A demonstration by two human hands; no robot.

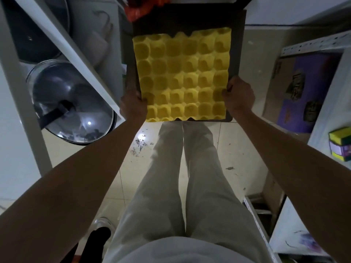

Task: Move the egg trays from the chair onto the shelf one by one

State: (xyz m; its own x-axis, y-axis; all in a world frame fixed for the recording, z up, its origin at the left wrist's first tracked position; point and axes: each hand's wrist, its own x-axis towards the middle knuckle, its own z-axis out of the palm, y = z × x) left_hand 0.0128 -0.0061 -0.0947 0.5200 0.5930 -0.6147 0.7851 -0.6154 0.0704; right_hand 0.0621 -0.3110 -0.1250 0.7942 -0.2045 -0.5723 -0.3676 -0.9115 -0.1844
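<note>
A yellow egg tray [182,76] with empty cups lies flat on a dark surface [188,18] straight ahead of me; whether that surface is the chair seat or a shelf board I cannot tell. My left hand [133,105] grips the tray's near left corner. My right hand [238,93] grips its near right edge. Both thumbs rest on top of the tray's rim. The tray's near edge overhangs the dark surface slightly, above my legs.
A white shelf frame [62,44] on the left holds a glass pot lid [72,103] and dark pans. On the right, a metal rack [311,44] carries a purple box [303,92] and small coloured boxes [340,145]. Something orange-red [140,8] sits behind the tray.
</note>
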